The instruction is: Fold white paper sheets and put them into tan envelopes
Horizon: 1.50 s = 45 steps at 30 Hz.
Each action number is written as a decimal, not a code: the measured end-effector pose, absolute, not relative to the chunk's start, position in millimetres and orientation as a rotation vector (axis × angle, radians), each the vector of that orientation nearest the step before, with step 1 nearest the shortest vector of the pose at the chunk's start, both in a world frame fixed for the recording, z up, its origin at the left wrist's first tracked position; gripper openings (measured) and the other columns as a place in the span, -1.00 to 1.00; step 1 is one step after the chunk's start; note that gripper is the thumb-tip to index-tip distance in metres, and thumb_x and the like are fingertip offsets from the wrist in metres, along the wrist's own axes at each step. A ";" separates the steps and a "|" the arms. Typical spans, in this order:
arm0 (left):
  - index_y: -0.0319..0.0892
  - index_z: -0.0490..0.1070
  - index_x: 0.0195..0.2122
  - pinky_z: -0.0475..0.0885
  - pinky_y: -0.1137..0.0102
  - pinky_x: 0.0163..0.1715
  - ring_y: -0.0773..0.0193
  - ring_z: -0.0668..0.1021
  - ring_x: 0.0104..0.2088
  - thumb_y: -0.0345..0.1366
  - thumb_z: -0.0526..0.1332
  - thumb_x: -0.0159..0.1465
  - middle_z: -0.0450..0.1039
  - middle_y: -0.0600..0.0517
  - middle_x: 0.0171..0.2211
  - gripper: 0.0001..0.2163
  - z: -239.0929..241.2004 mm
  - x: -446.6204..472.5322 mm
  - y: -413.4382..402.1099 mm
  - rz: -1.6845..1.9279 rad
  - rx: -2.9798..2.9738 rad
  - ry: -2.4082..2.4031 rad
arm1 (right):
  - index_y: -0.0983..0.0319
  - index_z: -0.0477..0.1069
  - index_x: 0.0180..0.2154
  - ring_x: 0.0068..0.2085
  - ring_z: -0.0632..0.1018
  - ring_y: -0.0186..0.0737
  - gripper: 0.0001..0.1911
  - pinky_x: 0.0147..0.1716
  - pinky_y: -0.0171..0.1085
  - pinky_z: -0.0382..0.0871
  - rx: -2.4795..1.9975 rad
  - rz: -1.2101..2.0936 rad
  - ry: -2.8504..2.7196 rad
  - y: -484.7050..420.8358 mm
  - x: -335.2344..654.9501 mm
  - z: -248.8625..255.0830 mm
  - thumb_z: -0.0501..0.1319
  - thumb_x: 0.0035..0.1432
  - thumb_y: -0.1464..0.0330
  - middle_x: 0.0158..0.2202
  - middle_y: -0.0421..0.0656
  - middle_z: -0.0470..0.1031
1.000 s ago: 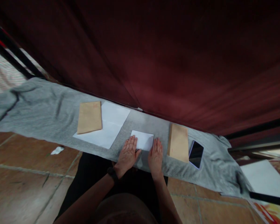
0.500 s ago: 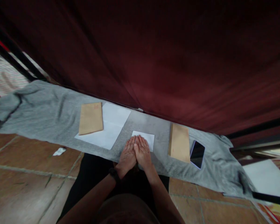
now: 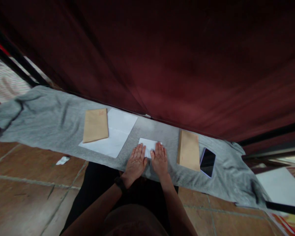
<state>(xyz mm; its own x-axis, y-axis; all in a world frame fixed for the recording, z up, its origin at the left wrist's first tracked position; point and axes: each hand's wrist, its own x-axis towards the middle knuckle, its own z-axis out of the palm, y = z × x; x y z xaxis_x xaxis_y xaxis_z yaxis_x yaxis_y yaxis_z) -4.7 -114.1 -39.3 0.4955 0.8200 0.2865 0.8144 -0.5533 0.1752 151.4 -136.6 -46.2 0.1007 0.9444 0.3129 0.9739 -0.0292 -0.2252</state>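
A small white piece of paper, which looks folded, lies flat on the grey cloth in front of me. My left hand rests on its left part with fingers stretched out. On its right part lies my right hand, also flat, the fingers extended. A gap between the two hands shows the paper's middle; its lower side corners are covered by my fingers. To the left, a brown envelope stack lies over a larger white sheet. Another stack of brown envelopes sits to the right.
A phone lies right of the right-hand envelopes. The grey cloth covers a long narrow surface, with a dark red curtain hanging along its far side. A white scrap is on the tiled floor.
My right hand has slid to the right, away from my left hand, across the white paper. The left hand stays nearly in place. The envelopes and phone have not moved.
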 end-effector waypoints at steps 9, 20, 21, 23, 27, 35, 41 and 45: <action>-0.44 0.15 0.37 0.07 0.08 0.40 0.00 0.17 0.43 -0.22 0.00 0.42 0.14 -0.30 0.39 -0.44 -43.0 -5.9 -112.4 0.548 2.658 1.516 | 0.43 0.13 0.37 0.36 0.28 0.06 -0.44 0.31 0.11 0.14 -2.061 -0.205 -1.753 -145.7 168.9 -53.3 -0.08 0.48 0.28 0.35 0.21 0.26; -0.46 0.16 0.37 0.12 0.01 0.38 -0.03 0.20 0.41 -0.19 -0.07 0.47 0.19 -0.33 0.36 -0.46 -33.6 10.5 -109.9 0.623 2.624 1.520 | 0.34 0.15 0.36 0.33 0.29 0.06 -0.45 0.27 0.12 0.17 -2.059 -0.154 -1.589 -150.5 170.3 -48.3 -0.07 0.44 0.30 0.32 0.16 0.31; -0.43 0.15 0.38 0.13 0.04 0.38 0.00 0.20 0.42 -0.22 -0.08 0.48 0.18 -0.30 0.37 -0.47 -33.0 16.8 -109.1 0.628 2.642 1.457 | 0.35 0.13 0.37 0.34 0.27 0.07 -0.45 0.28 0.14 0.14 -2.054 -0.156 -1.603 -150.9 168.3 -49.0 -0.08 0.44 0.31 0.33 0.17 0.30; -0.38 0.14 0.39 0.13 0.08 0.39 0.07 0.19 0.42 -0.24 -0.09 0.48 0.17 -0.24 0.39 -0.49 -33.8 30.3 -106.6 0.616 2.680 1.317 | 0.36 0.14 0.36 0.36 0.26 0.08 -0.45 0.30 0.17 0.09 -2.059 -0.152 -1.633 -152.1 165.4 -50.2 -0.10 0.44 0.33 0.33 0.19 0.29; -0.32 0.15 0.39 0.09 0.05 0.40 0.11 0.20 0.42 -0.23 -0.10 0.48 0.19 -0.21 0.39 -0.50 -40.5 49.7 -97.8 0.583 2.702 1.198 | 0.38 0.21 0.33 0.35 0.27 0.05 -0.48 0.30 0.13 0.08 -2.084 -0.135 -1.645 -153.7 164.7 -49.0 -0.11 0.43 0.37 0.32 0.18 0.31; -0.45 0.11 0.39 0.11 0.04 0.39 -0.01 0.15 0.43 -0.11 -0.04 0.47 0.14 -0.33 0.39 -0.41 -41.9 18.3 -87.9 0.595 2.640 1.426 | 0.25 0.40 0.17 0.09 0.48 0.09 -0.60 0.06 0.01 0.34 -2.207 -0.039 -1.497 -152.5 168.3 -30.0 0.06 0.38 0.32 0.12 0.11 0.48; -0.47 0.15 0.36 0.10 0.05 0.39 -0.06 0.17 0.42 -0.01 0.02 0.44 0.12 -0.37 0.39 -0.35 -39.9 -3.6 -92.4 0.586 2.664 1.422 | 0.25 0.51 -0.08 -0.25 0.64 -0.06 -0.72 -0.25 -0.21 0.44 -2.222 0.263 -1.312 -139.3 172.5 -21.9 0.10 0.35 0.27 -0.20 0.02 0.61; -0.42 0.19 0.35 0.09 0.01 0.38 -0.12 0.18 0.42 0.14 0.09 0.36 0.11 -0.39 0.39 -0.24 -37.0 -6.4 -92.8 0.571 2.696 1.383 | 0.22 0.52 -0.22 -0.32 0.65 -0.07 -0.76 -0.33 -0.24 0.45 -2.090 0.446 -1.196 -131.2 182.2 -21.5 0.13 0.27 0.25 -0.32 -0.02 0.65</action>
<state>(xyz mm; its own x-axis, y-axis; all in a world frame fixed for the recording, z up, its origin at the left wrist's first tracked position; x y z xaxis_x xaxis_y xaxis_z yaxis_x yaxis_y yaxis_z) -6.4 -92.8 -37.0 0.5296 0.7944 0.2973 0.7728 -0.5964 0.2170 182.2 -131.2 -21.5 0.5193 0.8538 0.0369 0.6209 -0.3473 -0.7028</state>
